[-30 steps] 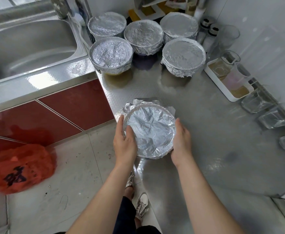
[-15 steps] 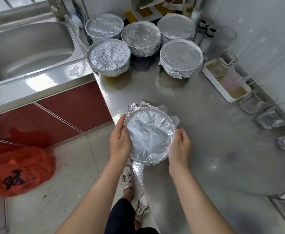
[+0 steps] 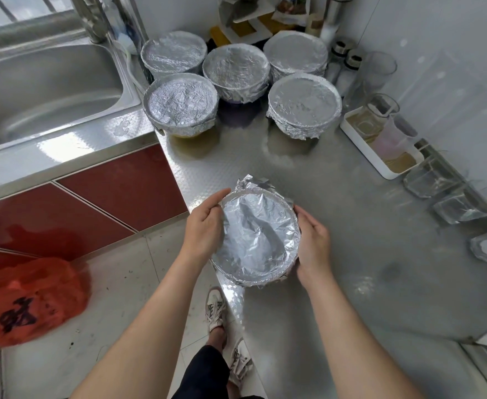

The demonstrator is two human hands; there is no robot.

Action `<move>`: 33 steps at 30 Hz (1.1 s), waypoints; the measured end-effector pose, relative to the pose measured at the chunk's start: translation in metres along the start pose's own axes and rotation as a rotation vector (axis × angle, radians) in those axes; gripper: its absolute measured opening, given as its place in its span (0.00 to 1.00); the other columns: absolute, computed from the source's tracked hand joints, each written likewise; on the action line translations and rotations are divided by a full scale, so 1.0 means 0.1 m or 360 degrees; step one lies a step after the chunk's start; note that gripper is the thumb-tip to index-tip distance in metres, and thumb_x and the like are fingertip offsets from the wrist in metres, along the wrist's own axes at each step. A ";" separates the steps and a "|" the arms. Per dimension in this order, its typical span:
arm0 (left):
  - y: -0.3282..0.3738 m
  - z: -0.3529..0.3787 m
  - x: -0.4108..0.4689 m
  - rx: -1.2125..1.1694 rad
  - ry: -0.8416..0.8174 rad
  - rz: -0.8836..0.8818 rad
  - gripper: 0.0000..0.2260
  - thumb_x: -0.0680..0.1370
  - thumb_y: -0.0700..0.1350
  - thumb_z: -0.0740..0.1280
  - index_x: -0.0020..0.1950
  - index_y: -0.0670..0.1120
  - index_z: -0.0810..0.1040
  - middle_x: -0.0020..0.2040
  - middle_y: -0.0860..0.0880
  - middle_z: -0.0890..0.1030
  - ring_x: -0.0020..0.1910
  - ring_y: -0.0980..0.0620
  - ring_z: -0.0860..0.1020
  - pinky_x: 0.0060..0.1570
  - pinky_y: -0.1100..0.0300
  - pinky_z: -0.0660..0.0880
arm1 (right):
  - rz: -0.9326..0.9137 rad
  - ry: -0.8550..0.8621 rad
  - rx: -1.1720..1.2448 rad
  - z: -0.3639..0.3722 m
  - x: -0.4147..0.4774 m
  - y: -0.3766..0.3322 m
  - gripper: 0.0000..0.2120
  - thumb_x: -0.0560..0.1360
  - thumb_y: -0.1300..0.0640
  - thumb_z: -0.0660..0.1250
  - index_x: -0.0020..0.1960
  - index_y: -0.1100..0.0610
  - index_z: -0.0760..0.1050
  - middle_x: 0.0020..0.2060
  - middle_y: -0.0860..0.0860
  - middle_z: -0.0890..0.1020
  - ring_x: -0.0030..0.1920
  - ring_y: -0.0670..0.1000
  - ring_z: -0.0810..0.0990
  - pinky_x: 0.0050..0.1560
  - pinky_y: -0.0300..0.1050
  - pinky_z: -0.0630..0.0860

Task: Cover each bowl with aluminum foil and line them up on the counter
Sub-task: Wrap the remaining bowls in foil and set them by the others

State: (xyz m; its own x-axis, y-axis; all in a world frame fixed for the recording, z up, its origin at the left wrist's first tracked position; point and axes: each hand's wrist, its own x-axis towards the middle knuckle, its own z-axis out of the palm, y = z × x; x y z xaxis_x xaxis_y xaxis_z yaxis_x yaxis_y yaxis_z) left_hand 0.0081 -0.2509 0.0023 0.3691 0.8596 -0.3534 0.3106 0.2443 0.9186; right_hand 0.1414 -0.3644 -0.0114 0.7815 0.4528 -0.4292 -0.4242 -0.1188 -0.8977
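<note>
Since a second ago the left hand [image 3: 205,228] has slid up the rim, its fingers now curled over the far-left edge of the bowl [image 3: 255,240] instead of lying along its side, and the right hand [image 3: 313,243] has opened out from a flat press to a cupped hold on the right edge. Both hands clasp the bowl between them, palms against the foil [image 3: 258,226] skirt. The bowl sits at the near-left edge of the steel counter [image 3: 337,197], just in front of the person. Its foil is stretched over the mouth with a shallow dent sagging through the middle, creased and shiny, the rim pressed into a clear ring; a loose crumpled flap sticks up beyond the left fingertips. Well beyond the hands, five covered bowls [image 3: 304,105] stand grouped at the counter's back, beside the sink [image 3: 49,82].
</note>
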 end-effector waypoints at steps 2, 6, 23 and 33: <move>-0.01 0.00 -0.01 0.0022 -0.0007 0.0006 0.21 0.80 0.34 0.54 0.66 0.50 0.77 0.21 0.57 0.69 0.20 0.58 0.64 0.21 0.66 0.63 | -0.0005 -0.0024 0.0049 0.02 -0.05 0.01 0.11 0.82 0.58 0.59 0.53 0.56 0.81 0.46 0.50 0.85 0.47 0.46 0.83 0.48 0.41 0.79; -0.01 0.01 0.00 0.0063 -0.0010 0.0026 0.21 0.81 0.35 0.53 0.66 0.51 0.77 0.22 0.57 0.69 0.20 0.56 0.64 0.20 0.65 0.63 | 0.0034 -0.0073 -0.0030 0.03 -0.07 0.04 0.15 0.82 0.49 0.58 0.60 0.56 0.78 0.58 0.51 0.82 0.60 0.50 0.79 0.65 0.52 0.73; -0.04 -0.01 -0.14 0.0881 0.0117 0.0615 0.19 0.80 0.39 0.61 0.71 0.47 0.72 0.71 0.47 0.72 0.71 0.49 0.67 0.68 0.62 0.59 | -0.0052 -0.0041 -0.0269 -0.12 0.04 -0.14 0.24 0.83 0.55 0.56 0.77 0.55 0.57 0.74 0.48 0.63 0.69 0.40 0.64 0.63 0.30 0.60; -0.25 0.14 -0.48 0.0455 0.0222 0.0166 0.24 0.82 0.41 0.55 0.78 0.49 0.56 0.73 0.42 0.69 0.72 0.45 0.67 0.73 0.50 0.63 | 0.0150 -0.0180 -0.0480 0.20 0.35 -0.37 0.17 0.65 0.50 0.67 0.40 0.65 0.73 0.37 0.54 0.71 0.38 0.52 0.68 0.38 0.48 0.63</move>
State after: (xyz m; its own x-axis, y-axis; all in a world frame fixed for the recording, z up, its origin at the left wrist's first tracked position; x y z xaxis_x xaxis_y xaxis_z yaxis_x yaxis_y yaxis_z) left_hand -0.0054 -0.3041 -0.0067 0.2943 0.9314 -0.2143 0.5182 0.0329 0.8546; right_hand 0.1757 -0.3269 0.0091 0.6825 0.5205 -0.5131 -0.3243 -0.4135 -0.8508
